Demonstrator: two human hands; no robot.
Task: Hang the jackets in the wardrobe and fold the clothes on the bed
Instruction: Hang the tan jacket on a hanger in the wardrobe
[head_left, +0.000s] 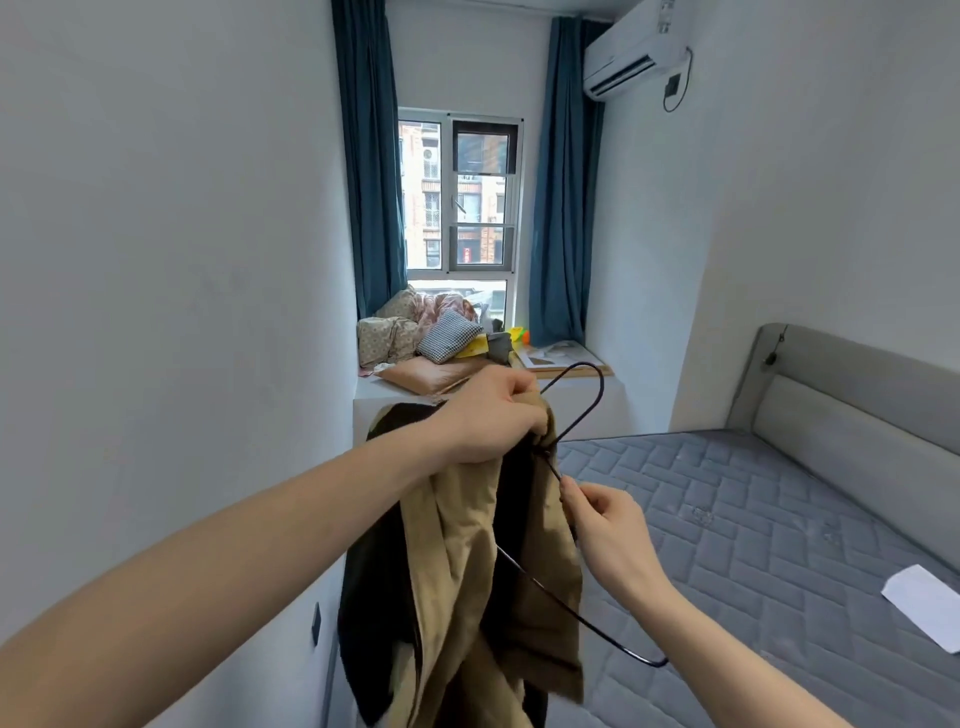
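Narrow room, pale walls; window (462, 208) at the far end between blue curtains (370, 171); air conditioner (636, 54) high on the right wall. Window ledge (587, 400) below the glass, heaped with cushions (395, 338) and a checked pillow (448, 335), plus small yellow bits too far off to name. Bed (753, 514) on the right with a bare grey quilted mattress and a padded grey headboard (852, 395); white sheet of paper (924, 605) lying flat on the mattress near its right edge. Nothing between the camera and the hands.

Left hand (485, 415) raised in the middle, fingers curled tight, bunching the top of a tan jacket (467, 582) together with the neck of a black wire hanger (582, 410). Right hand (605, 525) lower and just to the right, thumb and forefinger pinched on the hanger wire below the neck, other fingers loosely curled.

Jacket hanging straight down from the left fist, dark lining showing on its left side and in the middle fold, hem out of view at the bottom. Hook of the hanger sticking up and right past the left knuckles; one hanger arm running down behind the right wrist, its bent end free beside the jacket, over the edge of the bed.
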